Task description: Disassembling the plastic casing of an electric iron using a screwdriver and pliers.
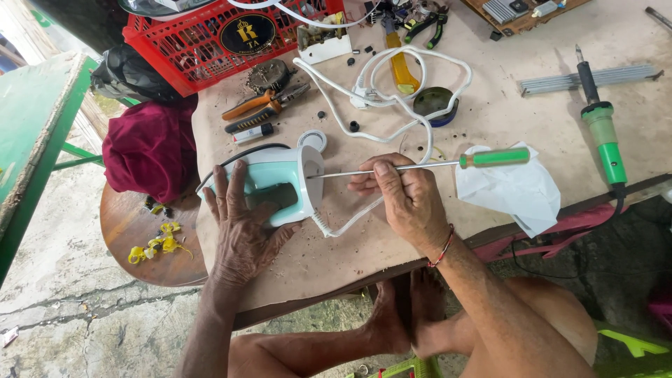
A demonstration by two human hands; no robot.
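Observation:
A mint-green and white clothes iron [283,178] lies on its side near the workbench's front edge. My left hand [241,224] presses flat on its body. My right hand [399,199] pinches the long metal shaft of a green-handled screwdriver [493,158], whose tip points into the iron's white rear end. The iron's white power cord [392,105] loops away across the bench behind the screwdriver.
A green soldering iron [602,133] lies at the right. White paper [511,189] sits under the screwdriver handle. Orange-handled pliers [262,106], a round tin [434,103], a red crate [231,38], a dark red cloth [150,147] and a round wooden stool [150,238] lie left and behind.

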